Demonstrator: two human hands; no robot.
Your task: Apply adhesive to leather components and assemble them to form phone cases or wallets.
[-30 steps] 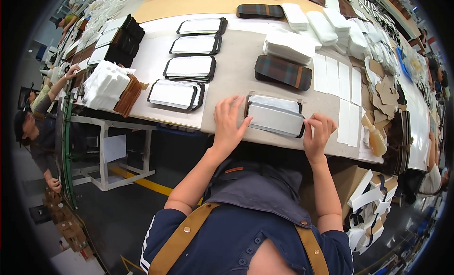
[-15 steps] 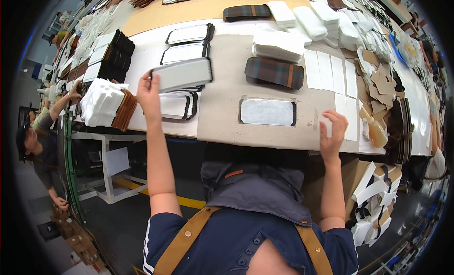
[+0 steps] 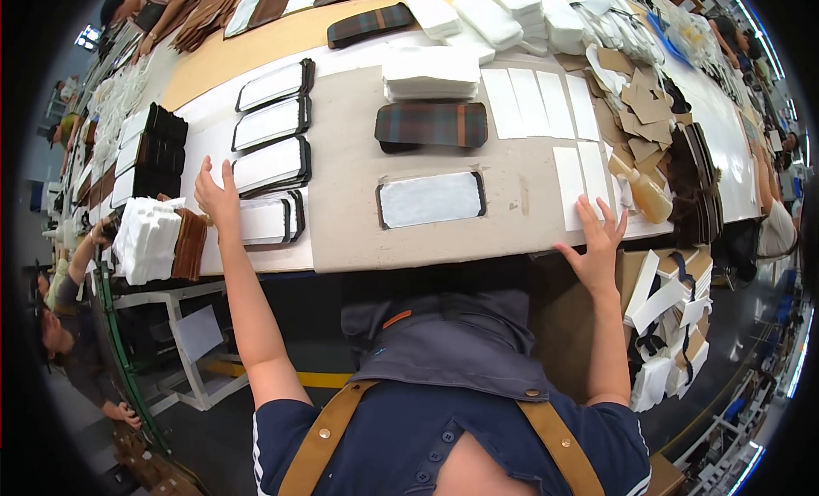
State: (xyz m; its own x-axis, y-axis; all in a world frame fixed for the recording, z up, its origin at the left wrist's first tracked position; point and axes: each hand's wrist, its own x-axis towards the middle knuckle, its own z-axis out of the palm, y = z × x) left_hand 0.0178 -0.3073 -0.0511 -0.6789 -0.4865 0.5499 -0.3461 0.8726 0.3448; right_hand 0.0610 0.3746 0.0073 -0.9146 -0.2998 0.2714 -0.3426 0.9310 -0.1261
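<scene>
Nearest, the right hand (image 3: 597, 240) lies flat with fingers spread wide on the desk (image 3: 409, 240) edge, fingertips touching a white paper strip (image 3: 570, 185). The left hand (image 3: 217, 193) is open, fingers on the row of black-rimmed white panels (image 3: 269, 163); its palm hides the end of the lowest one. Between the hands a single white panel (image 3: 431, 199) lies on the grey mat. Beyond it sits a plaid pouch (image 3: 431, 125), then stacked white pads (image 3: 429, 72). Farther stacks blur toward the rim.

Left hand (image 3: 217, 193) has released the white panel, now laid in the row of black-edged panels (image 3: 269, 165) at far left. Right hand (image 3: 597, 240) has shifted onto the white strips (image 3: 580, 176).
</scene>
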